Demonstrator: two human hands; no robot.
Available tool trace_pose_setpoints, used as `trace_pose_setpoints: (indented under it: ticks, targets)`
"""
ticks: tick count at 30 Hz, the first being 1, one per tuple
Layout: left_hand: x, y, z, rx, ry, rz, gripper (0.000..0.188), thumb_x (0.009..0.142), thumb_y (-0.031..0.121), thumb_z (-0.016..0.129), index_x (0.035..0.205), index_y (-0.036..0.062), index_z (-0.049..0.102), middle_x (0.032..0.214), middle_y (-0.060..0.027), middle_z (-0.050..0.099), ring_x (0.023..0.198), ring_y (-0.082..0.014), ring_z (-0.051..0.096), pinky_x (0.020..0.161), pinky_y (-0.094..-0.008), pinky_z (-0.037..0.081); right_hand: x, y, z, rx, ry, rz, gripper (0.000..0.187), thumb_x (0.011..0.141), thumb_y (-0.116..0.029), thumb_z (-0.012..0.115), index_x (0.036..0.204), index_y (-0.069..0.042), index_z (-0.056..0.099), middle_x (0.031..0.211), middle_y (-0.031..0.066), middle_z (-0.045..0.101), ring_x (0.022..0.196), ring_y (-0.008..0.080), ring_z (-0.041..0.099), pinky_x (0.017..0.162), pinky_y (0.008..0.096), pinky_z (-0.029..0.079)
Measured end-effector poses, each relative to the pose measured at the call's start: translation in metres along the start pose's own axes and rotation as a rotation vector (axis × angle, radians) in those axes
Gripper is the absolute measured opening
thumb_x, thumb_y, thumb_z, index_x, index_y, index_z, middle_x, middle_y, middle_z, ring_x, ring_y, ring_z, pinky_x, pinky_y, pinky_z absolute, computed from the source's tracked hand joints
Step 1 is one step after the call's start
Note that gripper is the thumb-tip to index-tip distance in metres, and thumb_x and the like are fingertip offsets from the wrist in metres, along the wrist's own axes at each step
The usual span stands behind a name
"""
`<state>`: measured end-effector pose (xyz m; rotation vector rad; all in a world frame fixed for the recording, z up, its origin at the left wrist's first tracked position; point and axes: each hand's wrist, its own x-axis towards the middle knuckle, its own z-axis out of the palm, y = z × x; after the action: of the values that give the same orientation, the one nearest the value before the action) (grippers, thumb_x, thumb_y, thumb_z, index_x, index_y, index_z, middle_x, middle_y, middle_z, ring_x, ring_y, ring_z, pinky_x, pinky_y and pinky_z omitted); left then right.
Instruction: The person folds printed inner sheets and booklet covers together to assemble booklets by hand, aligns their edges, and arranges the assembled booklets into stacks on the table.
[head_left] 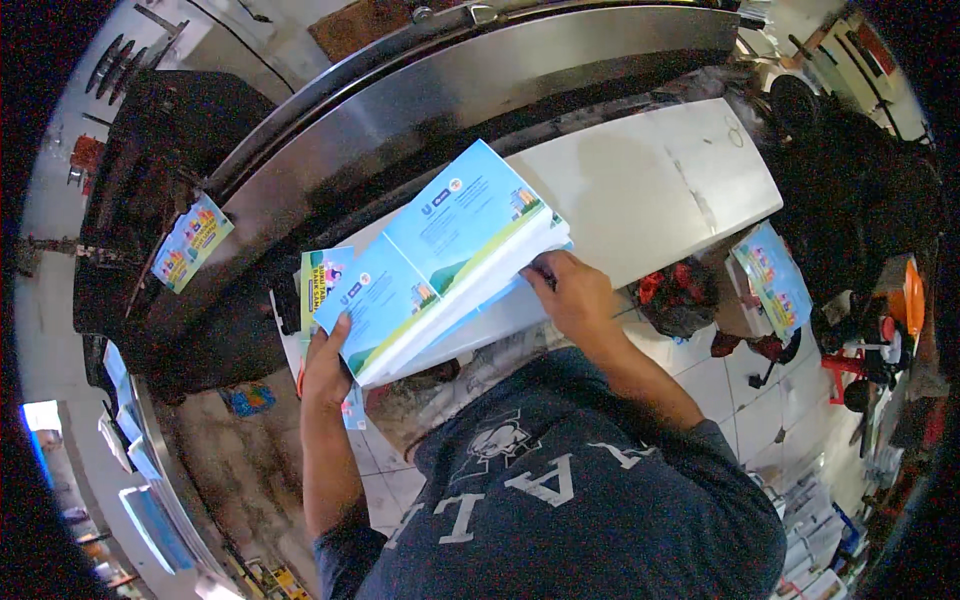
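Note:
Between my two hands lies a thick stack of light blue printed booklets, tilted, with white page edges along the near side. My left hand grips its near left corner, thumb on top and fingers mostly hidden. At the right end, my right hand is closed around the near edge, its fingertips partly under the stack. The stack is over a long white tabletop; whether it touches the surface I cannot tell. Just behind its left end, part of a yellow and blue booklet shows.
A long metal machine panel runs behind the tabletop. One printed sheet or booklet leans on the dark machine at left. At right are more blue booklets, a dark bag with red contents and a red stool.

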<state>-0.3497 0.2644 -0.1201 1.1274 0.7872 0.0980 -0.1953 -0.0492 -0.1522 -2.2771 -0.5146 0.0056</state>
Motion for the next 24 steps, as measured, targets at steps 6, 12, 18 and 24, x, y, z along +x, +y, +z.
trace_pose_setpoints:
  ticks: [6,12,18,24]
  targets:
    - [0.005,-0.003,-0.001,-0.033,-0.012,-0.005,0.054,0.087,0.020,0.066,0.130,-0.0018,0.043,0.122,-0.0123,0.055,0.112,-0.0251,0.053,0.097,-0.0380,0.043,0.000,0.001,-0.001,0.079,0.031,-0.039,0.019,0.083,-0.020,0.066,0.085,-0.002,0.063,0.079,0.0122,0.067,0.069,0.0279,0.065,0.064,0.0367,0.050]
    - [-0.001,0.001,-0.003,0.005,0.039,0.055,0.056,0.087,0.020,0.066,0.132,-0.0031,0.041,0.125,-0.0130,0.053,0.112,-0.0244,0.052,0.099,-0.0375,0.040,-0.003,0.058,-0.106,-0.284,-0.502,0.112,0.021,0.074,-0.010,0.063,0.091,0.002,0.063,0.085,0.0181,0.067,0.080,0.0323,0.066,0.071,0.0398,0.051]
    - [-0.016,0.036,0.018,0.382,0.080,0.007,0.055,0.087,0.028,0.067,0.128,-0.0034,0.047,0.121,-0.0122,0.056,0.110,-0.0204,0.052,0.096,-0.0321,0.040,0.092,0.016,-0.081,0.207,-0.233,0.181,0.063,0.087,-0.045,0.060,0.125,0.004,0.049,0.121,0.0235,0.058,0.111,0.0337,0.057,0.093,0.0385,0.046]
    - [-0.018,0.018,0.029,0.196,0.165,0.026,0.052,0.088,0.027,0.064,0.129,-0.0007,0.047,0.121,-0.0110,0.056,0.109,-0.0197,0.053,0.094,-0.0330,0.042,0.123,-0.011,-0.030,0.591,-0.751,0.418,0.076,0.087,-0.045,0.062,0.139,0.002,0.033,0.133,0.0182,0.048,0.123,0.0266,0.044,0.104,0.0388,0.034]
